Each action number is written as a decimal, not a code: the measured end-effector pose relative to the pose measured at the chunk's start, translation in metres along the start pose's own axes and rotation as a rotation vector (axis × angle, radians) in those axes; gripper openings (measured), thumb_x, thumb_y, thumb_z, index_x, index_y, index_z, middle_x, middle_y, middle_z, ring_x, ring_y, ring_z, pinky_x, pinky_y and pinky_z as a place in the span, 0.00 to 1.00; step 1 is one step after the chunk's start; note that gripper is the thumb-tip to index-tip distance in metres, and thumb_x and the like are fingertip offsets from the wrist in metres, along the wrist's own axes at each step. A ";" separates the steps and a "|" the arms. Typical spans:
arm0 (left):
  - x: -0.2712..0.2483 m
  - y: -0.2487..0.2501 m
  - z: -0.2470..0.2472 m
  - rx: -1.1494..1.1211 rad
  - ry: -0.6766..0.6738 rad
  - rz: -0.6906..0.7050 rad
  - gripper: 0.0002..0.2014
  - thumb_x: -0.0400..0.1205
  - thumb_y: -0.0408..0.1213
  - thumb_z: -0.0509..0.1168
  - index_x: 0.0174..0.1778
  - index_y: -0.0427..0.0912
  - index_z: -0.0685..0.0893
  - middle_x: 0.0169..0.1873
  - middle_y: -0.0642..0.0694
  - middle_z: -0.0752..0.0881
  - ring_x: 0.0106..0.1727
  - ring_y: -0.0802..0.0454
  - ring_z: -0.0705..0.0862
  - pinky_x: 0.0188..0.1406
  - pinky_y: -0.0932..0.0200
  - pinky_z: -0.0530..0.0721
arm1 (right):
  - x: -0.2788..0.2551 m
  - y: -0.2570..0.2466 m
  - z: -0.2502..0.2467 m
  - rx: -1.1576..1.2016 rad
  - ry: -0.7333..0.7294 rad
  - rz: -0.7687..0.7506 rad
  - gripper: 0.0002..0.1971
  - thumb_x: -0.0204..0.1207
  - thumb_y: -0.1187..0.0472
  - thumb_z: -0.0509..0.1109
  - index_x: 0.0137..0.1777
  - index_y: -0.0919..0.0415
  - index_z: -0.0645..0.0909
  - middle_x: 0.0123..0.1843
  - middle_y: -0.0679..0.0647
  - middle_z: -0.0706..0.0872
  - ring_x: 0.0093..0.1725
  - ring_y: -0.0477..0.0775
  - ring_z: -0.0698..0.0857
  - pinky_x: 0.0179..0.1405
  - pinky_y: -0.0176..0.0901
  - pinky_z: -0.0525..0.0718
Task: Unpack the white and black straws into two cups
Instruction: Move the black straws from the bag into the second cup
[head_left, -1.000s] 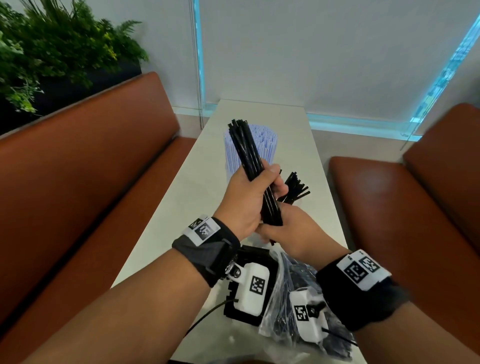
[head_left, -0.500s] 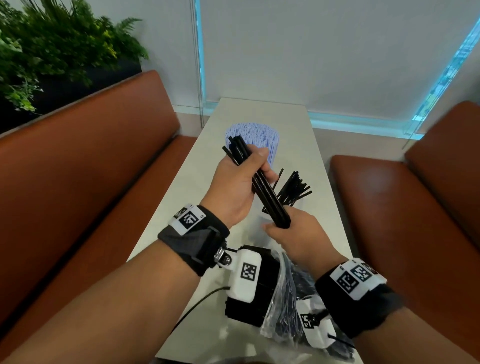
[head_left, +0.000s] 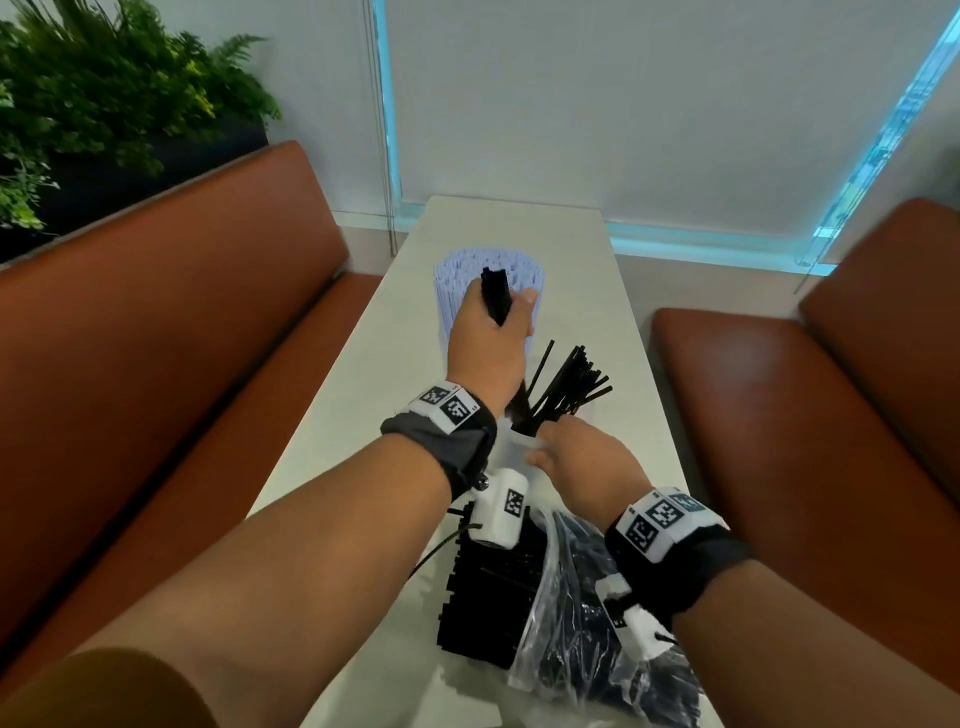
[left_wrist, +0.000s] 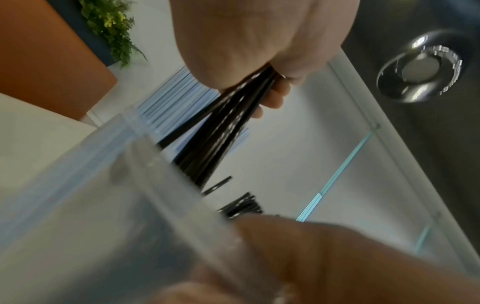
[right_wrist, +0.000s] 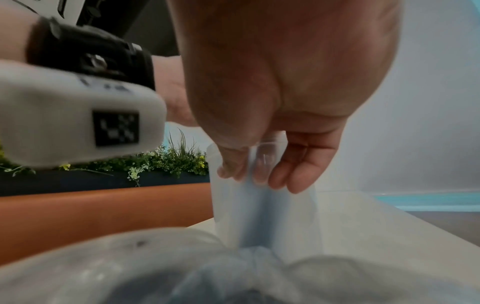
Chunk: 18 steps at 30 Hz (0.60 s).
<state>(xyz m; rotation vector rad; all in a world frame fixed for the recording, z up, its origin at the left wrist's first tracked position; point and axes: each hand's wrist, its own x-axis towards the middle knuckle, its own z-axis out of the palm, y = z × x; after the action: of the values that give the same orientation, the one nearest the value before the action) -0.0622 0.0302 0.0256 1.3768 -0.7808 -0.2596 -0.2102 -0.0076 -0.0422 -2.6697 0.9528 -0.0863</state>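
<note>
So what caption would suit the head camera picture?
Left hand lowers black straws into a clear cup steadied by the right hand.

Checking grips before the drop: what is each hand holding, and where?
Left hand grips the black straw bundle mid-length; right hand pinches the clear cup at its rim.

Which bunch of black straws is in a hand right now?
The bunch gripped by the left hand, above the clear cup. The others stand loose in that cup or lie by the plastic bag.

On the table (head_left: 597, 291), the cup (head_left: 514, 447) stands between farther straws (head_left: 498, 260) and nearer bag (head_left: 571, 649).
</note>
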 end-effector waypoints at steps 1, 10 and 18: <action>0.001 -0.007 0.000 0.061 -0.027 0.001 0.09 0.84 0.46 0.67 0.41 0.51 0.76 0.29 0.61 0.85 0.33 0.60 0.85 0.36 0.69 0.77 | 0.000 0.001 0.002 0.005 0.014 -0.008 0.12 0.87 0.45 0.61 0.43 0.48 0.71 0.42 0.44 0.72 0.39 0.49 0.78 0.38 0.45 0.71; 0.010 -0.030 0.015 0.763 -0.416 0.022 0.14 0.82 0.43 0.69 0.33 0.50 0.72 0.37 0.48 0.78 0.40 0.44 0.83 0.32 0.55 0.73 | 0.000 0.003 0.008 0.038 0.078 -0.060 0.10 0.86 0.48 0.63 0.45 0.51 0.73 0.41 0.44 0.70 0.38 0.50 0.77 0.36 0.46 0.70; 0.012 -0.022 0.029 0.958 -0.589 -0.020 0.40 0.77 0.60 0.73 0.78 0.39 0.71 0.74 0.41 0.76 0.73 0.42 0.77 0.71 0.47 0.77 | 0.000 0.001 0.006 0.029 0.067 -0.045 0.10 0.86 0.51 0.63 0.53 0.57 0.79 0.44 0.46 0.71 0.44 0.55 0.81 0.39 0.47 0.72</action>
<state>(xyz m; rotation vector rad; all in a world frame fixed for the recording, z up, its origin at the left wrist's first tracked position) -0.0659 -0.0043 0.0085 2.2495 -1.4943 -0.3298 -0.2101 -0.0065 -0.0477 -2.6772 0.9044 -0.1990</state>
